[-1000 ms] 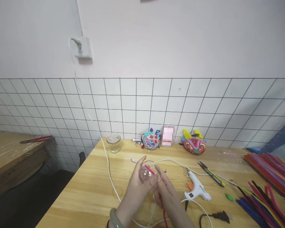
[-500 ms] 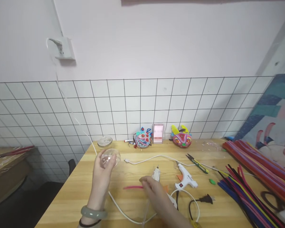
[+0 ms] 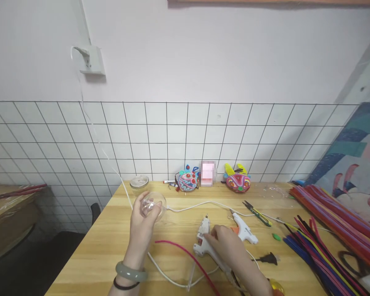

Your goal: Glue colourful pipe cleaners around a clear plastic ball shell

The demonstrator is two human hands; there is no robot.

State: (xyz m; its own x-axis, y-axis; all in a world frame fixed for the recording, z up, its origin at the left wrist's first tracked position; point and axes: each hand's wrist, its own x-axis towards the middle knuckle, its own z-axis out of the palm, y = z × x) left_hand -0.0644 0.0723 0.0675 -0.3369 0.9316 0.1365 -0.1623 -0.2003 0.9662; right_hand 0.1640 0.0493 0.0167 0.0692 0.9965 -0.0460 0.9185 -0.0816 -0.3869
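**Ball in left hand, glue gun in right**

Left hand (image 3: pixel 143 224) holds clear ball (image 3: pixel 154 205) above worktop (image 3: pixel 111 255), fingers closed around it. Right hand (image 3: pixel 231 246) grips glue gun (image 3: pixel 202 238) lying on worktop. Pink pipe cleaner (image 3: pixel 185 253) lies between hands.

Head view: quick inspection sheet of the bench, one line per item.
Surface: wooden table, lit, unstained.
Job's things: clear plastic ball in left hand; glue gun under right hand; pink pipe cleaner lying between.
Clutter: second glue gun, snips, pipe cleaner pile, glass jar, two painted masks.
Fingers: left closed round ball; right closing on gun.
Cables: white cord, black plug.
Surroundings: tiled wall, wall socket.
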